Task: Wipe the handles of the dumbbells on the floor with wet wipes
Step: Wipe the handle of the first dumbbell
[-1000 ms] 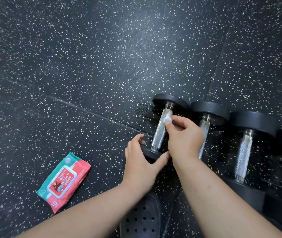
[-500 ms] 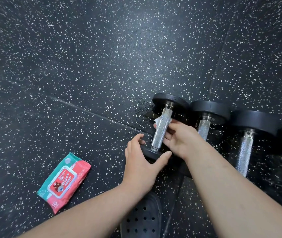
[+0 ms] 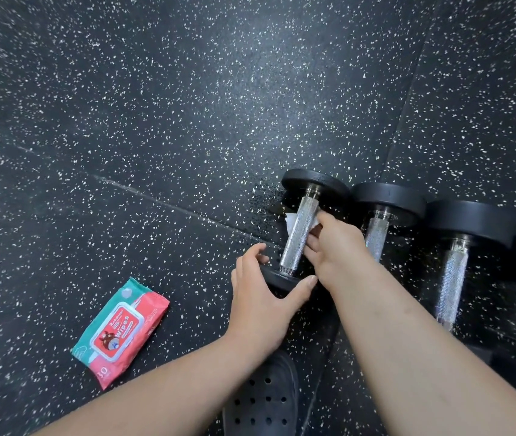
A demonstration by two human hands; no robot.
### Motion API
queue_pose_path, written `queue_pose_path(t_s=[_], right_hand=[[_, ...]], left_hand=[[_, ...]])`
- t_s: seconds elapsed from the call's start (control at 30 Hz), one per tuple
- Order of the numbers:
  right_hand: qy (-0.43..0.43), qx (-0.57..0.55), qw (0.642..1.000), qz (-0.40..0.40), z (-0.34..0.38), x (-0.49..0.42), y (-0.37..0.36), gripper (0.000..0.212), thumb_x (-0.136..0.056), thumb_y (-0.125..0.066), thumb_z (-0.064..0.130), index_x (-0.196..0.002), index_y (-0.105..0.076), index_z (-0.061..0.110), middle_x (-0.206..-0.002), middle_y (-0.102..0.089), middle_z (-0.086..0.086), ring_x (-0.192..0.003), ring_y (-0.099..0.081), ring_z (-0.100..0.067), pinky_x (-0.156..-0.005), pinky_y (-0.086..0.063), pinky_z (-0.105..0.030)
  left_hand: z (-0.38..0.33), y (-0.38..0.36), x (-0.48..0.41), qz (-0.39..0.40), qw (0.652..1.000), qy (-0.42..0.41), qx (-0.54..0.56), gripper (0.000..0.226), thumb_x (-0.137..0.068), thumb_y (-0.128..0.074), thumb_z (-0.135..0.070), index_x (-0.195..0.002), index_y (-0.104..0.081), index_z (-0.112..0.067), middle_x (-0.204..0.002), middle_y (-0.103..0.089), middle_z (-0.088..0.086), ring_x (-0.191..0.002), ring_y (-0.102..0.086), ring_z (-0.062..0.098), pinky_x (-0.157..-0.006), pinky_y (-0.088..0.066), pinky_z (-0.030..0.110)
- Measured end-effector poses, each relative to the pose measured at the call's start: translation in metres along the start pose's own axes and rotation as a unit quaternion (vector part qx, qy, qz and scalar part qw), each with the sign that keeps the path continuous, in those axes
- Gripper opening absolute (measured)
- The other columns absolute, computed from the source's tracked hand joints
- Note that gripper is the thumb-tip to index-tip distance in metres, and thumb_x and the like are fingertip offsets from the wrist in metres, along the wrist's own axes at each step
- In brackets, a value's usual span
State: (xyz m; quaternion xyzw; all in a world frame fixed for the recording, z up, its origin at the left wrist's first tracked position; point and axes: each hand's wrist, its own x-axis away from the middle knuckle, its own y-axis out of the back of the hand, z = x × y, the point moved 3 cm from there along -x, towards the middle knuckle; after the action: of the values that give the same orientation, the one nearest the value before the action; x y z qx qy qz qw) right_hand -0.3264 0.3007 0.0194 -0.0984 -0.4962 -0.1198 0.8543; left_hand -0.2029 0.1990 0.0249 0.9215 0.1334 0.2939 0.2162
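Observation:
Several black dumbbells with knurled silver handles lie side by side on the speckled rubber floor. My left hand (image 3: 261,297) grips the near head of the leftmost dumbbell (image 3: 300,237). From the handle's right side my right hand (image 3: 336,247) holds a white wet wipe (image 3: 291,223) against that handle. The wipe passes behind the handle, and its edge shows on the left. The neighbouring dumbbell (image 3: 379,228) and a third dumbbell (image 3: 453,278) lie untouched to the right.
A red and teal pack of wet wipes (image 3: 121,332) lies flat on the floor at the lower left. A dark perforated clog (image 3: 261,401) is under my forearms. Floor tile seams run diagonally past the dumbbells.
My right hand dropped from on top of the handle to its right side, carrying the wipe behind the handle so it now shows on the left. My left hand stayed on the near head.

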Motion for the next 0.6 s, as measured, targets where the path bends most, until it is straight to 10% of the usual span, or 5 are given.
queue_pose_path(t_s=[0.27,0.6], right_hand=[[-0.114,-0.076,0.986,0.093,-0.005,-0.024,-0.002,0.045,-0.108,-0.030,0.014,-0.102,-0.073,0.005,-0.107,-0.080,-0.004,-0.100,-0.074,-0.022,-0.114,-0.042,-0.043],[-0.033,-0.055,0.998,0.007,-0.011,-0.015,0.012,0.014,-0.095,-0.051,0.005,-0.091,-0.065,0.008,-0.092,-0.074,-0.013,-0.089,-0.074,-0.029,-0.085,-0.061,-0.039]], left_hand=[[-0.001,-0.002,-0.001,-0.005,1.000,-0.004,-0.004,0.106,-0.062,-0.071,-0.083,-0.149,-0.035,-0.036,-0.128,-0.041,-0.027,-0.130,-0.039,0.000,-0.105,-0.033,0.018],[-0.001,-0.001,0.000,-0.001,1.000,0.000,-0.008,0.106,-0.063,-0.070,-0.083,-0.151,-0.034,-0.036,-0.129,-0.041,-0.027,-0.131,-0.039,0.001,-0.109,-0.035,0.022]])
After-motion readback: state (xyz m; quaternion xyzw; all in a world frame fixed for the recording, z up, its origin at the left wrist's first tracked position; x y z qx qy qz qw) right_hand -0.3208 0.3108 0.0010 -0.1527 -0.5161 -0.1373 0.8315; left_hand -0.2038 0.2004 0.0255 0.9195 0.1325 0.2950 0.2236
